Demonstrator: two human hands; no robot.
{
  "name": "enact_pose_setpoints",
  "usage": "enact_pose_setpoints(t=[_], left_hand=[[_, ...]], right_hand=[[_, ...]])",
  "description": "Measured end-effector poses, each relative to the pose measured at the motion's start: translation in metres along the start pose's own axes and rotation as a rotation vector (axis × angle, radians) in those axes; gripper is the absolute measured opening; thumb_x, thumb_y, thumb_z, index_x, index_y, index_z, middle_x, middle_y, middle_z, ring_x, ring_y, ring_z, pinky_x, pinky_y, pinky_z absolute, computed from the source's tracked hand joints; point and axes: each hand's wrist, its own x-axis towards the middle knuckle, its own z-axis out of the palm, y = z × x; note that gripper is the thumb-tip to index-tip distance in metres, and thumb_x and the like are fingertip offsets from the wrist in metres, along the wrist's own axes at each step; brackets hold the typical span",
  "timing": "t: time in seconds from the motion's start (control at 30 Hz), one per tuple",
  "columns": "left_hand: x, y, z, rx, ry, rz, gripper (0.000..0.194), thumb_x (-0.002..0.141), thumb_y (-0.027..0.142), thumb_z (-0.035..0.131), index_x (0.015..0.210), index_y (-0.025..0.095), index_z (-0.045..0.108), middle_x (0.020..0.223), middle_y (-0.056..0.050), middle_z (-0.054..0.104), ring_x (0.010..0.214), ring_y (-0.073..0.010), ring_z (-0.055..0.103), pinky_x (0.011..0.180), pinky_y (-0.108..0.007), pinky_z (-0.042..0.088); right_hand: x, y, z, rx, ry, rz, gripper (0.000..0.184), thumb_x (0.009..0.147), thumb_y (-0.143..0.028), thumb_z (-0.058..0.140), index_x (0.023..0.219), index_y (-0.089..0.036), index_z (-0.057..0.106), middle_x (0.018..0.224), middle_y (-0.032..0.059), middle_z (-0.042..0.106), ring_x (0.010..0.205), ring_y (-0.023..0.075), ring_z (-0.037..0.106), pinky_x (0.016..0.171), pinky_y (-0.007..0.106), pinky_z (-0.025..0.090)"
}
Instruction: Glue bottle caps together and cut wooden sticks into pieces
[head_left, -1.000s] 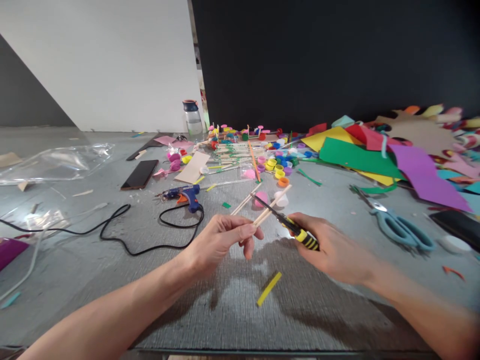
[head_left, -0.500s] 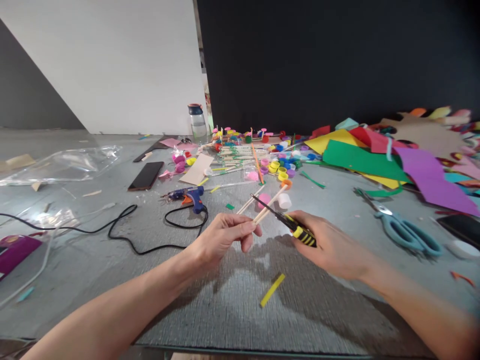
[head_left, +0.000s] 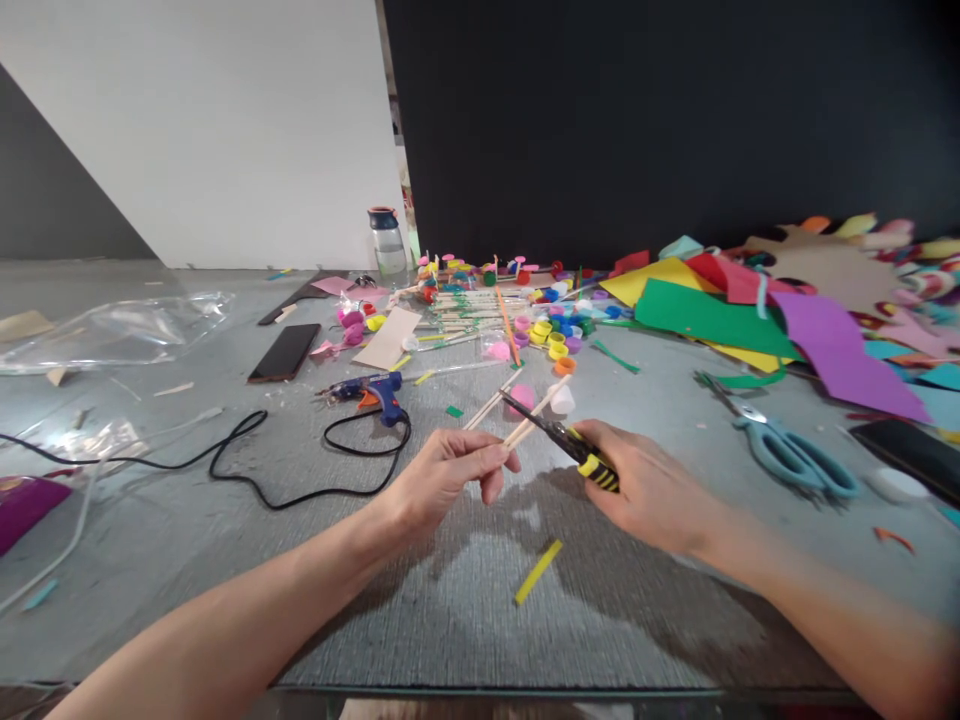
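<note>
Left hand: thumb and fingertips [head_left: 469, 468] pinched together on the near end of a pale stick [head_left: 541, 407]; unclear if one stick or two.
Right hand: fingers [head_left: 645, 482] curled around the yellow-and-black handle of pliers [head_left: 553, 430].
Stick position: above the middle of the surface [head_left: 420, 640], rising toward its far edge; pliers cross it, bite not readable.
Stick handling: probably light, stiff, dry, liable to split or snap; best pinched close to the cross point.
Pliers handling: likely heavier and rigid; hold well back on the handle.
Around: glue gun [head_left: 381, 392] left of the hands, scissors [head_left: 787, 445] toward the right edge, yellow strip [head_left: 538, 572] nearer the near edge.
Versus 1 s ago: both grips unchanged, slightly less striped handle showing, view nudged a little; loose items look unmoved.
</note>
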Motion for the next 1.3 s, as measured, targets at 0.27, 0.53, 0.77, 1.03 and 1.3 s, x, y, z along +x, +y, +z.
enact_pose_setpoints(t=[0.27, 0.53, 0.77, 1.03, 1.3], left_hand=[[0.002, 0.001, -0.004, 0.032, -0.021, -0.016, 0.028, 0.086, 0.039, 0.066, 0.077, 0.014, 0.073, 0.051, 0.003, 0.055, 0.054, -0.0099, 0.045, 0.063, -0.028, 0.031], [0.001, 0.003, -0.002, 0.053, -0.039, -0.012, 0.029, 0.085, 0.041, 0.065, 0.078, 0.014, 0.073, 0.051, 0.003, 0.054, 0.053, -0.0097, 0.044, 0.062, -0.028, 0.03], [0.002, -0.006, -0.001, 0.028, -0.005, -0.04, 0.03, 0.085, 0.043, 0.067, 0.077, 0.015, 0.073, 0.052, 0.002, 0.054, 0.054, -0.0107, 0.044, 0.061, -0.027, 0.03], [0.003, -0.008, -0.001, 0.033, -0.017, -0.002, 0.029, 0.09, 0.04, 0.063, 0.078, 0.015, 0.073, 0.052, 0.002, 0.057, 0.055, -0.0108, 0.045, 0.065, -0.027, 0.032], [-0.004, 0.004, -0.004, 0.163, 0.031, 0.172, 0.032, 0.094, 0.041, 0.058, 0.08, 0.017, 0.074, 0.056, 0.002, 0.058, 0.063, -0.0129, 0.05, 0.075, -0.028, 0.038]], right_hand=[[0.001, 0.009, -0.003, 0.04, -0.017, -0.053, 0.038, 0.083, -0.017, 0.056, 0.121, -0.019, 0.049, 0.112, 0.0116, 0.066, 0.099, 0.0278, 0.065, 0.082, 0.038, 0.047], [0.001, 0.006, 0.0, 0.02, 0.014, -0.077, 0.032, 0.083, -0.016, 0.056, 0.114, -0.019, 0.05, 0.1, 0.0102, 0.068, 0.086, 0.0264, 0.064, 0.075, 0.038, 0.047], [-0.001, 0.008, 0.005, -0.096, 0.032, -0.069, 0.029, 0.082, -0.016, 0.055, 0.111, -0.018, 0.049, 0.098, 0.0119, 0.068, 0.086, 0.028, 0.065, 0.074, 0.037, 0.045], [0.0, 0.012, -0.003, -0.038, 0.01, -0.079, 0.041, 0.082, -0.016, 0.055, 0.122, -0.017, 0.049, 0.111, 0.014, 0.068, 0.097, 0.0292, 0.067, 0.08, 0.039, 0.049], [-0.006, 0.061, -0.039, -0.073, 0.052, 0.108, 0.041, 0.091, -0.047, 0.056, 0.125, -0.024, 0.055, 0.113, 0.0111, 0.072, 0.095, 0.0328, 0.07, 0.076, 0.042, 0.052]])
